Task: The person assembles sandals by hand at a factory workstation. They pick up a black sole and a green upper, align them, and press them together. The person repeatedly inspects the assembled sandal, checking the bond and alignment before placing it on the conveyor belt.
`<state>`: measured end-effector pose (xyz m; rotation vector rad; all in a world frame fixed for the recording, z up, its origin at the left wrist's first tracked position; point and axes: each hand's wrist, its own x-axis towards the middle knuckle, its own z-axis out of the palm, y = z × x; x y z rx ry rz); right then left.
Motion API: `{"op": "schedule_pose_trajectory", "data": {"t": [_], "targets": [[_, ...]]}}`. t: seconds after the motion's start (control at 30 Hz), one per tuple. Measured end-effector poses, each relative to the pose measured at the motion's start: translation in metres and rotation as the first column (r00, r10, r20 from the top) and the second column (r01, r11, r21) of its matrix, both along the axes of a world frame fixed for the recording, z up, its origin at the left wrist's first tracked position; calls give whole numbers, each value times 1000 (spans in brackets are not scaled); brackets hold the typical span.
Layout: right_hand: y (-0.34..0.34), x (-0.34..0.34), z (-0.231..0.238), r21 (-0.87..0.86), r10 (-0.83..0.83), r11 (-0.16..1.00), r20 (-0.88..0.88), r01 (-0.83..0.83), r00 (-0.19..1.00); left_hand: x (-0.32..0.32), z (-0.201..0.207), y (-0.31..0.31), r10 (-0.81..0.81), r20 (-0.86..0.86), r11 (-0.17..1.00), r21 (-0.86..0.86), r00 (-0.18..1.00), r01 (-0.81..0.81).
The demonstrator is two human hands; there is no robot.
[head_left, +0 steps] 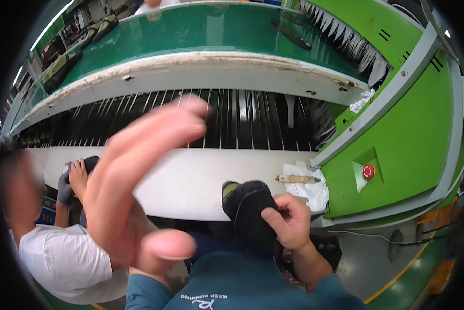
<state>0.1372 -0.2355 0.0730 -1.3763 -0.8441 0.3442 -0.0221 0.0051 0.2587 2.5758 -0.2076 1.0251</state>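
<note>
My left hand (126,170) is raised close to the camera, with its fingers bent and its thumb apart; nothing shows between them. It looks slightly blurred. In front of my body, my right hand (293,222) grips a black shoe (251,206) by its side, thumb on the near face. An olive-green part (229,188) shows at the shoe's upper left end. The shoe hangs over the near edge of a white ledge (190,178), and its lower end blends into shadow against my shirt.
At the left, a co-worker in a white shirt (69,258) holds a dark shoe. Past the ledge lie a slatted roller conveyor (229,119) and a raised green belt (190,31) carrying shoes. To the right stands a green machine (407,150) with a red button (368,171). A wrapped stick (299,179) lies on white paper.
</note>
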Motion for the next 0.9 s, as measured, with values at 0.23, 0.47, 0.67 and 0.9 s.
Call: {"op": "schedule_pose_trajectory", "data": {"t": [0.23,0.47,0.67,0.9], "targets": [[-1,-2,3,80,17,997,-119,-7,993,58,20,59,-708,503,450,-218,495,866],[-2,-2,6,65,18,998,-123,-10,992,80,-11,38,-558,516,531,-380,649,758],[0,0,7,61,24,998,-118,-17,993,93,-11,71,-480,305,775,-293,823,560],[2,5,5,43,-15,999,-93,19,996,99,-83,40,-251,297,689,-614,921,386]]}}
